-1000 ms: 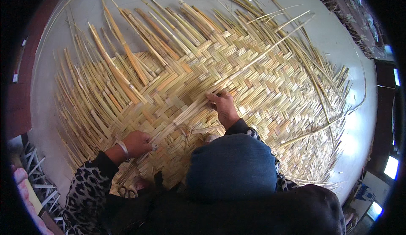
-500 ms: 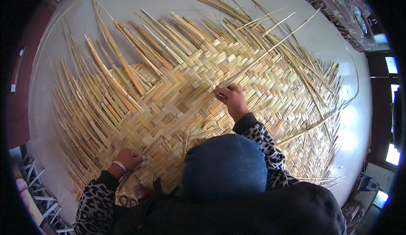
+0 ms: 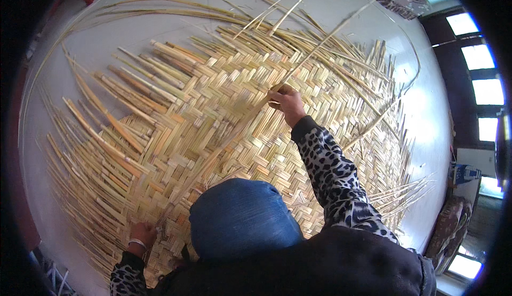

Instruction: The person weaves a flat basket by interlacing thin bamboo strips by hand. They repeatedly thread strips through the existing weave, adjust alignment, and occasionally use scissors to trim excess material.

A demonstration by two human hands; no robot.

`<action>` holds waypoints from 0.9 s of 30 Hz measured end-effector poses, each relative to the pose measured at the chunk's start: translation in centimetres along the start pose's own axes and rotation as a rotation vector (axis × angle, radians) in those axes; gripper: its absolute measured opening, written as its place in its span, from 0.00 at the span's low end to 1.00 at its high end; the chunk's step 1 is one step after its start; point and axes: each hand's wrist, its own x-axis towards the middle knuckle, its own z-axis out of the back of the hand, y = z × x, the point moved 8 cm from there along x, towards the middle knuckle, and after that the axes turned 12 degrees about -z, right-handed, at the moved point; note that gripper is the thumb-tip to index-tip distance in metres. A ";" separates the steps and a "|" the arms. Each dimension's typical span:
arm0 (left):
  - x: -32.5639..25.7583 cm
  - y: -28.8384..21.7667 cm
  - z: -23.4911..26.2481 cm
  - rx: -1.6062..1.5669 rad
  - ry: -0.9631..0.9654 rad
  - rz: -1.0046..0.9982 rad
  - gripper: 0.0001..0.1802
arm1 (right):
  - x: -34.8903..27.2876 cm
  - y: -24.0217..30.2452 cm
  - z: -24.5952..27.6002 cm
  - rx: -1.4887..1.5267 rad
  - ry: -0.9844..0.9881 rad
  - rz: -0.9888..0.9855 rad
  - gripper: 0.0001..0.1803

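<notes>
We see long sleeves (image 3: 333, 181) in a leopard print, black spots and rings on a pale grey-white ground, each ending in a plain black cuff (image 3: 305, 128). A narrow pale band (image 3: 137, 243) sits just behind the left hand (image 3: 143, 232). We also make out a dark, nearly black garment (image 3: 330, 266) and, before it, rounded blue cloth (image 3: 242, 216), much like denim, faintly creased.

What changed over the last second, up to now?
The hands spread apart along the long reed strip: the left hand moved down-left, the right hand farther out, its forearm more extended. The camera view also shifted. No new grasp or release is clear; the left hand's grip can't be told. Unchanged: right fingers pinching the strip above the woven mat.
</notes>
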 end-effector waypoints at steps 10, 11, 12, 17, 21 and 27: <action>-0.2 -1.3 -3.4 0.066 0.048 -0.076 0.12 | -0.9 0.9 6.5 -0.104 -0.133 -0.064 0.21; 0.6 -0.8 -4.0 0.175 0.091 -0.072 0.12 | -1.7 -0.1 7.7 -0.127 -0.142 -0.102 0.24; 1.5 -0.3 -4.7 0.285 0.134 -0.071 0.13 | -2.7 -1.2 9.6 -0.195 -0.239 -0.071 0.24; 5.2 2.3 -5.2 0.349 0.165 -0.033 0.13 | -12.5 -9.6 24.7 -0.392 -0.855 0.138 0.17; 7.7 2.4 -3.6 0.346 0.133 -0.017 0.13 | -24.9 -18.4 36.6 -0.510 -1.403 -0.017 0.16; 9.6 0.1 -1.1 0.348 0.194 0.030 0.13 | -34.8 -24.3 42.7 -0.530 -1.592 -0.534 0.21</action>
